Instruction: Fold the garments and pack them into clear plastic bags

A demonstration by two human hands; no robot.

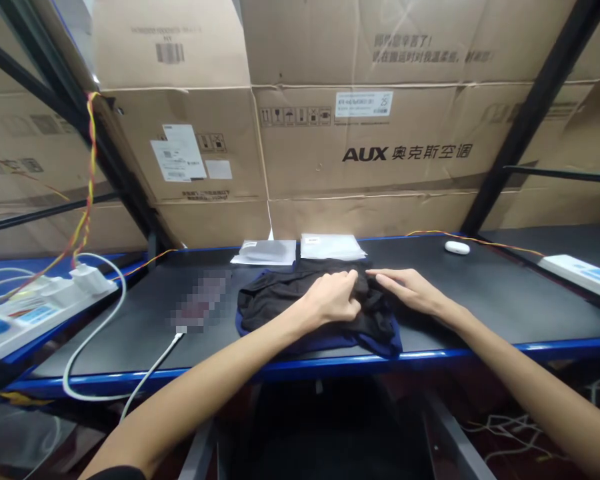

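Observation:
A crumpled black cloth (275, 297) lies at the front middle of the table, with navy blue cloth (387, 343) showing around its lower edge. On its right half rests my left hand (334, 297), fingers curled and closed on a fold of the black fabric. My right hand (411, 288) comes in from the right with its fingers stretched out. Its fingertips are at the cloth's upper right edge, close to my left hand. What lies under the right palm is hidden.
Two flat packets, a grey one (267, 252) and a white one (331, 247), lie behind the cloth. A blurred-out phone-like object (203, 301) with a white cable is on the left. Power strips (45, 303) and a small white case (457, 248) flank the workspace. Cardboard (300, 160) stands behind.

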